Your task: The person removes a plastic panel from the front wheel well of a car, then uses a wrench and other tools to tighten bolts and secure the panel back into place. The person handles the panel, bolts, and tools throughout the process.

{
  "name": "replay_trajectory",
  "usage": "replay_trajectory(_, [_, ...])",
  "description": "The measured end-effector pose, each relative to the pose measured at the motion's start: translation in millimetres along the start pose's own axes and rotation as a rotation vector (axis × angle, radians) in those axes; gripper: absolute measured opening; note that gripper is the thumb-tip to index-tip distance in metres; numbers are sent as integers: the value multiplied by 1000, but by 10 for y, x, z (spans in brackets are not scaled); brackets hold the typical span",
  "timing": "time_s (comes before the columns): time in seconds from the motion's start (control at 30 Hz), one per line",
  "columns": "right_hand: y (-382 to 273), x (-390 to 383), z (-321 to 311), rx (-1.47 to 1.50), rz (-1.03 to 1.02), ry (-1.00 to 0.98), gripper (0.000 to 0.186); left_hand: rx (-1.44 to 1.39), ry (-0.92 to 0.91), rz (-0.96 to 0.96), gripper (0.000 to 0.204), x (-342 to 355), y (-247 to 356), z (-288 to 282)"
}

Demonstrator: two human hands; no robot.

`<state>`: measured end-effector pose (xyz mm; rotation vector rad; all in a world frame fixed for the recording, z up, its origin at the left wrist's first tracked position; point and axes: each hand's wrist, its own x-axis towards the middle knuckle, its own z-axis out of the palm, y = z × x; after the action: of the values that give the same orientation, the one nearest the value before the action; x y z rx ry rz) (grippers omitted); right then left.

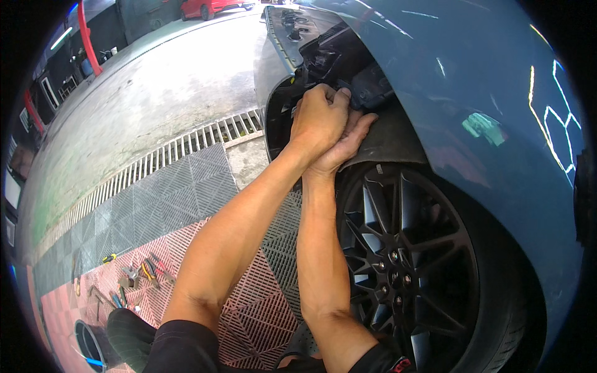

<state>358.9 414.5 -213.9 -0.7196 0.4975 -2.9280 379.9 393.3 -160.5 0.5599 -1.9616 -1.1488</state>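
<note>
Both my hands are together in the opening at the end of a blue-grey car fender (472, 93), above the wheel. My left hand (321, 118) lies on top, its fingers curled inward and its thumb bent. Whatever it grips is hidden behind its knuckles. Crossing beneath it, my right hand (345, 148) has its palm turned up and a digit stretched outward; its other fingers are largely covered. Black plastic parts (373, 87) sit just beyond my fingers, beside the dark wheel-arch liner (395, 140).
A black spoked wheel (404, 261) stands close by my right forearm. Pliers and other hand tools (146, 270) lie on red floor tiles (249, 311) at left, near a dark bucket (93, 342). A drain grate (168, 152) crosses the floor; a red car (211, 7) is far back.
</note>
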Motion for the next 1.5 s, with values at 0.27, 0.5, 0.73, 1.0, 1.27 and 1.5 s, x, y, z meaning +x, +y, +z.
replay_trajectory(0.27, [10,25,-64,123,56,-107,61,-145,27,-20,48,51,-33,31])
replay_trajectory(0.5, [29,52,-117,131,32,-185,58,-191,-67,-120,52,95,17,-19])
replay_trajectory(0.73, [70,31,-148,55,-4,-167,53,-186,-112,-71,52,43,0,-48])
replay_trajectory(1.0, [56,21,16,83,19,-44,64,-117,-101,-63,52,115,-49,-55])
replay_trajectory(1.27, [56,9,-62,9,5,-95,66,-46,16,34,50,25,-35,-30])
replay_trajectory(1.5, [28,-22,-45,-15,3,-82,67,-36,-6,5,51,-18,37,-62])
